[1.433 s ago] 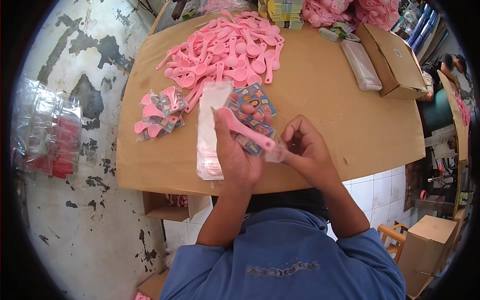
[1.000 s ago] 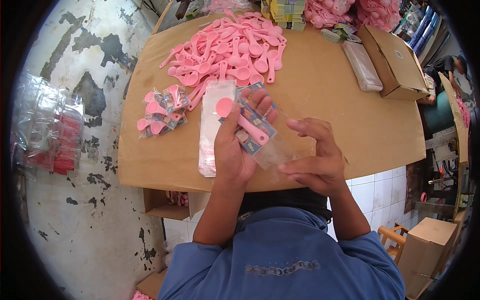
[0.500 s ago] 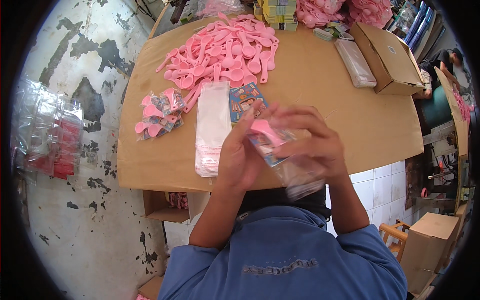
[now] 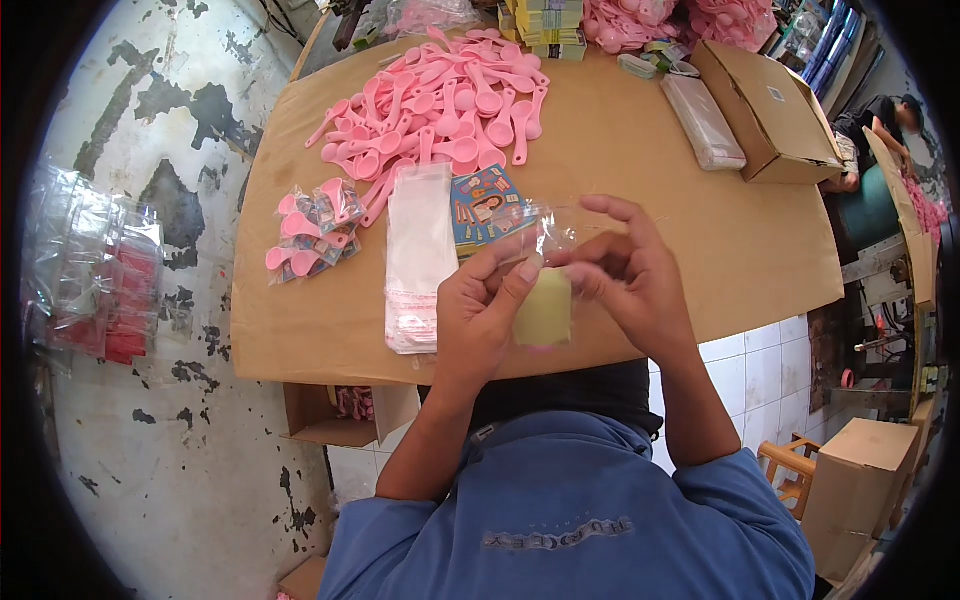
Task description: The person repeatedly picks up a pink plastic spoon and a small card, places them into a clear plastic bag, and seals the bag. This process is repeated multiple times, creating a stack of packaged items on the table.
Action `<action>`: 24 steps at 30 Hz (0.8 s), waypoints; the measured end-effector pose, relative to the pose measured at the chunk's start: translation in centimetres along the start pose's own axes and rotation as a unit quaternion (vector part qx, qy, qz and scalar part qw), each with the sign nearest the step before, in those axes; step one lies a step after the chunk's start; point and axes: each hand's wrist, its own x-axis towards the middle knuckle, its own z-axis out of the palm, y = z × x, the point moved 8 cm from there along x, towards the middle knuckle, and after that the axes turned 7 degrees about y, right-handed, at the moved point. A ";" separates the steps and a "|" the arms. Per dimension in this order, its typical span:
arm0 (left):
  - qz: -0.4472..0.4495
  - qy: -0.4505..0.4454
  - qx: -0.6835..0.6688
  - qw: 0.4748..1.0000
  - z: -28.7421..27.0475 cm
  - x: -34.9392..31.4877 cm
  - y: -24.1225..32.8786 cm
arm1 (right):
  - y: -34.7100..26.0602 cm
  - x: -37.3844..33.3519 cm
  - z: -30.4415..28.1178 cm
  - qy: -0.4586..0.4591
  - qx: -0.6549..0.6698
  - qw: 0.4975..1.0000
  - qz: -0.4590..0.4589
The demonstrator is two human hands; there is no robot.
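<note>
In front of my body, both hands hold a small clear plastic bag (image 4: 553,232) with a pale yellow-green card (image 4: 545,308) inside, its plain side up. A trace of pink shows at the card's lower edge. My left hand (image 4: 474,318) pinches the bag's left side between thumb and fingers. My right hand (image 4: 642,290) is closed on the right side of the plastic, its index finger raised and the thumb slightly blurred. Just beyond my left hand lie blue printed cards (image 4: 487,205), beside a stack of flat clear bags (image 4: 420,250).
A large heap of pink measuring spoons (image 4: 440,105) covers the table's far left. Filled bags with spoons (image 4: 315,230) lie at the left. An open cardboard box (image 4: 765,110) and a bundle of clear bags (image 4: 703,122) stand far right. Another person (image 4: 880,125) sits beyond.
The bag has been turned over: the pink spoon and printed side faced up before, and the plain card back shows now. Its loose plastic end has swung from near me to the far side.
</note>
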 end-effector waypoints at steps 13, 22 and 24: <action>0.198 0.061 0.336 0.919 1.5 -1.8 3.1 | -6.6 -0.6 2.5 0.163 -0.386 0.788 -0.451; 0.178 0.013 0.334 0.926 1.4 -1.7 2.5 | -5.6 1.0 -0.2 0.200 -0.256 0.875 -0.360; 0.149 0.013 0.313 0.938 1.1 -1.5 2.0 | -5.0 1.9 -2.4 0.237 -0.200 0.899 -0.310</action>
